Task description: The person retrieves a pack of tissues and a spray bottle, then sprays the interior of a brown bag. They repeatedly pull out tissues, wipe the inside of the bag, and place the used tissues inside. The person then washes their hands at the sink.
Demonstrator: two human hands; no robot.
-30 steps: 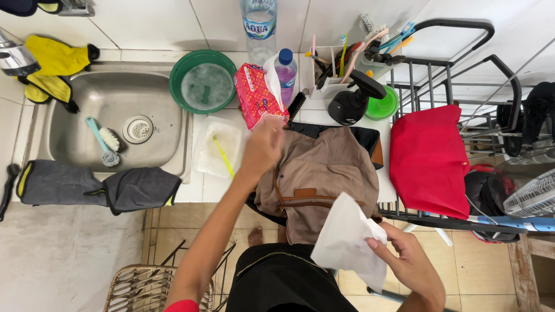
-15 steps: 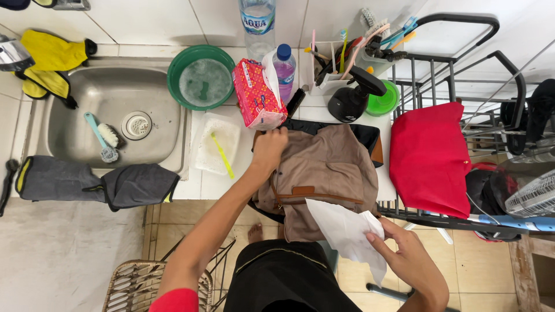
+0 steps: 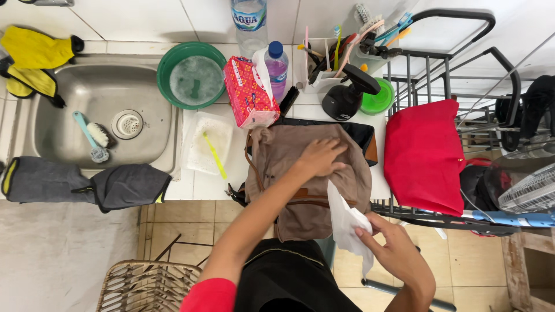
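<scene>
Gloves (image 3: 29, 55) of yellow rubber lie far off to the left of my left hand, on the rim of a steel sink (image 3: 58, 133) that holds a pale blue brush (image 3: 92, 136). Nearer along that edge a grey cloth (image 3: 81, 184) hangs over the sink's front. Just left of my left hand sits a clear plastic tub (image 3: 199, 153) with a yellow-green toothbrush (image 3: 215, 156) across it, and beyond it a green bowl (image 3: 193, 75) of cloudy water. Up and left of my fingers stands a red tissue pack (image 3: 247, 92) with a purple bottle (image 3: 277, 72) behind. My left hand (image 3: 319, 157) lies flat, fingers together and spread over the top of a brown bag (image 3: 306, 179), pressing on its fabric without gripping anything. The bag rests on the white tiled counter (image 3: 208, 186), its lower part hanging over the front edge toward me. Below and right of that hand, my right hand (image 3: 393, 251) pinches a white tissue (image 3: 347, 222) between thumb and fingers, closed on it, and the tissue's upper corner touches the bag's right side. Right of both hands a red bag (image 3: 425, 153) lies on a black wire rack (image 3: 451, 75).
</scene>
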